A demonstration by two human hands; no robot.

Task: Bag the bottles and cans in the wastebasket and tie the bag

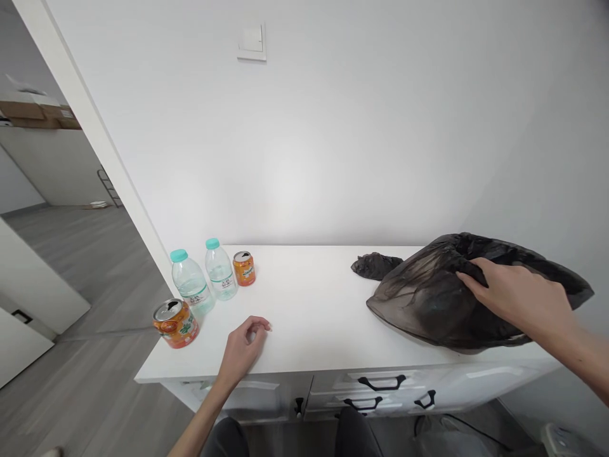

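Note:
My right hand (523, 295) pinches the upper edge of a black plastic bag (428, 311), which lies puffed out on the right part of the white cabinet top (314, 317). What the bag holds, if anything, is hard to make out. On the left, my left hand (243, 349) rests on the cabinet top near its front edge, fingers curled in, with nothing seen in them. Beyond it stand two clear bottles with turquoise caps, a nearer bottle (193, 282) and a farther bottle (220, 273). Two opened orange drink cans are beside them, a front can (176, 324) and a back can (244, 269).
A small crumpled black plastic bundle (375, 265) lies near the wall, left of the bag. The cabinet front has black handles (382, 383). A light switch (252, 42) is on the wall, and a doorway opens at far left.

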